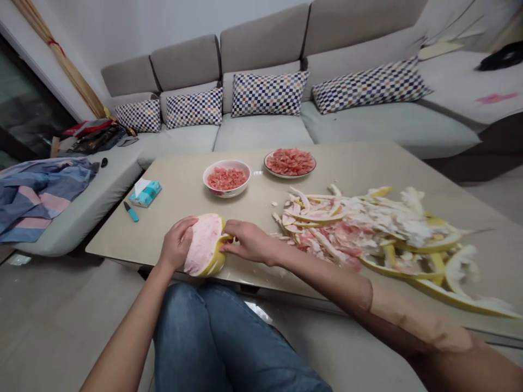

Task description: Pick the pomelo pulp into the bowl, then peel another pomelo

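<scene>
A partly peeled pomelo (204, 242) is at the near edge of the table, its pale pink pith bare on top and yellow rind still on its right and lower side. Wrapped round its left side is my left hand (178, 242). My right hand (247, 242) pinches a strip of yellow rind (224, 239) at the fruit's right side. To the right lies a heap of pomelo peel (368, 223), with white pith and pinkish membranes. Beyond the fruit stand a bowl of pink pomelo flesh (227, 178) and a plate of the same flesh (290, 162).
A tissue pack (146, 193) and a small teal-handled knife (131, 212) lie at the table's left end. Behind the table (180, 190) runs a grey sofa (261, 133) with checkered cushions. Blue and pink fabric (41, 193) drapes over its left part.
</scene>
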### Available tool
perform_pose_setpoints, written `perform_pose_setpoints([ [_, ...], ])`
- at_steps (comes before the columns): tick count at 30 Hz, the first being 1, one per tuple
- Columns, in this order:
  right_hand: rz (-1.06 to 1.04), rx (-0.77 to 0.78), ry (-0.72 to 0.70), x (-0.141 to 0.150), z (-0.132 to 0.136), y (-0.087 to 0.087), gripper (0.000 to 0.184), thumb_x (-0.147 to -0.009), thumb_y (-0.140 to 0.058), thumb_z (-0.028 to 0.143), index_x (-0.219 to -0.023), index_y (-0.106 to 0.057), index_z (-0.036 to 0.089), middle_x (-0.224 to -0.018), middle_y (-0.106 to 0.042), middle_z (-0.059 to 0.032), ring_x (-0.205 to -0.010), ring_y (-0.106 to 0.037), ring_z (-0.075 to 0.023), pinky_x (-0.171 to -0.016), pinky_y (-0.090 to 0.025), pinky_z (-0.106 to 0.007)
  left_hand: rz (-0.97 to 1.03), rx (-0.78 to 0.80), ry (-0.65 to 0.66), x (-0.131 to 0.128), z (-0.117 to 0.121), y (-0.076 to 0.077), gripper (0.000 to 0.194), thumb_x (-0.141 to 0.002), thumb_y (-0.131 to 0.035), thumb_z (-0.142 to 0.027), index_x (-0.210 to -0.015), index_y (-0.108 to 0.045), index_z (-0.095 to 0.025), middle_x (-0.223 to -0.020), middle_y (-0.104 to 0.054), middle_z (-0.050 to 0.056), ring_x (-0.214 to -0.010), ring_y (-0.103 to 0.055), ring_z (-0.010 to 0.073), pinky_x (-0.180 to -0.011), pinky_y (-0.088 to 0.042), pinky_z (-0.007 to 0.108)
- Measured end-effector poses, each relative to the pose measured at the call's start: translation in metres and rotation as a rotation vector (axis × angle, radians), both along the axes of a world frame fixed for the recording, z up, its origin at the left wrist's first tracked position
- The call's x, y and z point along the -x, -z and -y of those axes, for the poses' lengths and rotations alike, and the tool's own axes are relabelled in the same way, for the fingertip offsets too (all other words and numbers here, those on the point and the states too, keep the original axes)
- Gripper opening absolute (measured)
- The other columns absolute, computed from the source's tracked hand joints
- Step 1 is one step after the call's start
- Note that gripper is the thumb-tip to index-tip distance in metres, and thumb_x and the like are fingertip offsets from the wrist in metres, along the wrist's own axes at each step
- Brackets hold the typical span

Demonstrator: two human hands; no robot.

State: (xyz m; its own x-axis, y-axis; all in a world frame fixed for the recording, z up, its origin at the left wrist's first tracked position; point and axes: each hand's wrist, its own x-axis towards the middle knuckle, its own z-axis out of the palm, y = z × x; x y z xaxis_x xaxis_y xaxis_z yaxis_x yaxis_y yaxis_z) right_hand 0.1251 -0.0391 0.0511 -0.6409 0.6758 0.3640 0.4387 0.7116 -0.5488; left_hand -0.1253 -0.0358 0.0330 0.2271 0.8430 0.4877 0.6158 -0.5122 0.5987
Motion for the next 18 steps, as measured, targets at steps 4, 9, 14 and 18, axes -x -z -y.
perform_pose_setpoints([
  [4,0.008,-0.034,0.007,-0.001,0.0,-0.004,0.041,-0.074,-0.082,0.03,-0.108,-0.061,0.017,-0.106,-0.062,-0.0079,-0.089,-0.062,-0.0191,-0.076,-0.049,-0.029,-0.026,-0.004,-0.023,-0.003,0.0,-0.002,0.033,-0.096,-0.042,-0.03,-0.112,-0.068,-0.019,-0.118,-0.07,0.009,-0.114,-0.062,0.021,-0.103,-0.047,0.039],
  [9,0.097,-0.124,-0.054,0.003,-0.005,-0.008,0.043,-0.073,-0.083,0.036,-0.105,-0.064,0.015,-0.109,-0.065,-0.0108,-0.096,-0.062,-0.0238,-0.079,-0.047,-0.031,-0.047,0.001,-0.038,-0.01,0.001,-0.005,0.031,-0.095,-0.043,-0.029,-0.11,-0.068,-0.019,-0.116,-0.071,0.009,-0.114,-0.062,0.0211,-0.103,-0.047,0.039],
  [14,0.159,-0.142,-0.043,0.007,-0.002,-0.003,0.035,-0.074,-0.081,0.042,-0.091,-0.067,0.015,-0.091,-0.067,-0.0084,-0.082,-0.061,-0.0213,-0.069,-0.042,-0.028,-0.074,-0.011,-0.029,-0.011,0.001,-0.004,0.031,-0.094,-0.043,-0.027,-0.11,-0.068,-0.019,-0.118,-0.07,0.009,-0.114,-0.062,0.0205,-0.104,-0.047,0.039],
  [18,0.149,-0.137,-0.026,0.005,0.009,0.003,0.023,-0.087,-0.069,0.038,-0.083,-0.065,0.015,-0.082,-0.065,-0.0071,-0.077,-0.059,-0.0191,-0.067,-0.04,-0.027,-0.057,-0.006,-0.063,-0.011,0.002,-0.005,0.031,-0.095,-0.042,-0.03,-0.108,-0.068,-0.019,-0.115,-0.071,0.009,-0.112,-0.063,0.0203,-0.102,-0.048,0.038],
])
